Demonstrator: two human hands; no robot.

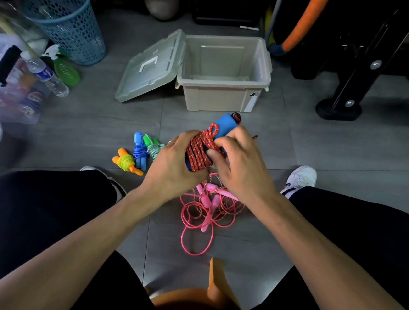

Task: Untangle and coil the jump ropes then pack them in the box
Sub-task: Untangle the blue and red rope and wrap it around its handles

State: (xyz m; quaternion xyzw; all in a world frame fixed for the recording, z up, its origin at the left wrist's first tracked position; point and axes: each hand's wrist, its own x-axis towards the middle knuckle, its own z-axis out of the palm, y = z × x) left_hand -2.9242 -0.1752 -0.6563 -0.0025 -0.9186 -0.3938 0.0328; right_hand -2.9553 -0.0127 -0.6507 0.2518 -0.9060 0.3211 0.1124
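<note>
Sitting on the floor [336, 152] with legs apart, person works over the middle of it; box [223, 95] stands open straight ahead of both hands, toward the far side, lid [152, 67] leaning off its left wall, nothing seen inside. Box is nearly centred on the hands, right hand slightly closer to it, so the pack move looks like a short push forward.

Pink ropes [205, 212] lie loose and tangled on the floor just under and behind the hands, between the knees. Not coiled yet.

Three coiled ropes lie near the left hand's left: blue rope [139, 152], green rope [154, 147], orange rope [126, 162], close together.

Red rope [198, 151] is held in the air between both hands, wound round blue handles [223, 125]; long axis runs from near-left to far-right, pointing at the box.

Left hand [172, 161] grips the bundle's near end, fingers curled around it. Right hand [240, 163] pinches the last red loop at the top, probably tucking the end.
</note>
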